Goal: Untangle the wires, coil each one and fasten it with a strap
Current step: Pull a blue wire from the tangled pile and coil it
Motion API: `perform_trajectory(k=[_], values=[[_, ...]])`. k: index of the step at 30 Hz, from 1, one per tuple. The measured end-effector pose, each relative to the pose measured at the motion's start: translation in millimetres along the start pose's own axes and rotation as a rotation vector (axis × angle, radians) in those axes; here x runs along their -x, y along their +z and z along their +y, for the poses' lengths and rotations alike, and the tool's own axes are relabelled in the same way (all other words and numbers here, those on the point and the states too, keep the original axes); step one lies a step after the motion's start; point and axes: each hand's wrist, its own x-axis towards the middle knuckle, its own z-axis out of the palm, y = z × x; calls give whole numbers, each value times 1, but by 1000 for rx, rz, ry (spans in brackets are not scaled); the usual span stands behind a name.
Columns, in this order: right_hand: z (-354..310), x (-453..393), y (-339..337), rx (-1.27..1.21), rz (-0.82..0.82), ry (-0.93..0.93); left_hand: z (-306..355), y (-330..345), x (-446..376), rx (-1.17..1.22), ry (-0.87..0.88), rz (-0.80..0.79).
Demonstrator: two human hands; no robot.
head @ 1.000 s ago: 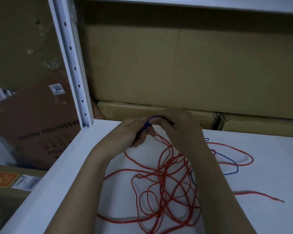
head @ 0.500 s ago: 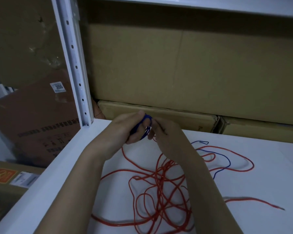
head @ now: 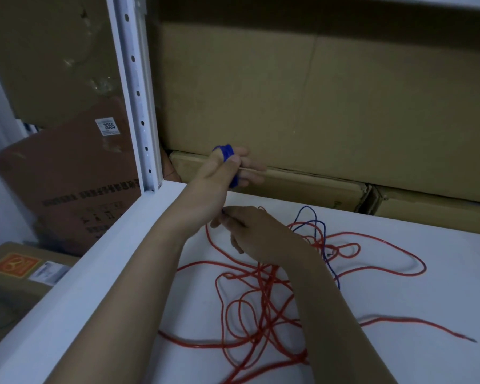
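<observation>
Blue coil lifted away; hands parted.
The blue wire (head: 227, 162) coil was gripped by left hand (head: 222, 170) fingers; the right hand (head: 250, 231), now lowered, was pinching something unclear above the red wire (head: 261, 286).

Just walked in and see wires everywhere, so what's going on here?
A person is sorting tangled wires on a white shelf. The left hand holds a small coil of blue wire wound round its fingers. The right hand is lower, over the red wire, which lies loose and tangled, not yet coiled.
</observation>
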Motion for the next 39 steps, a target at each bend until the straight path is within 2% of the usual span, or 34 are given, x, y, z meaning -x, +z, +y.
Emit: perform_trajectory(k=[3,6,9,13,19,26,29,33,39], values=[[-3,4,-2,-61,6,-30,-2,-4,8,-265,48,12],[-2,6,-5,-75,72,-83,-9,-14,10,-485,12,-19],[-1,8,-11,-175,199,-147,-6,-19,9,-565,-63,-43],[5,10,-19,-177,397,-162,3,-16,13,-614,-58,-115],[14,4,-23,-115,702,-208,6,-10,17,-448,-112,-230],[18,1,-26,-13,793,-351,9,-14,18,-279,-168,-352],[17,3,-25,-108,791,-270,10,-12,17,-174,-158,-323],[16,5,-23,-207,710,-155,13,-12,17,-51,-149,-274],[13,3,-19,-337,603,-202,12,-11,16,24,-96,-228]])
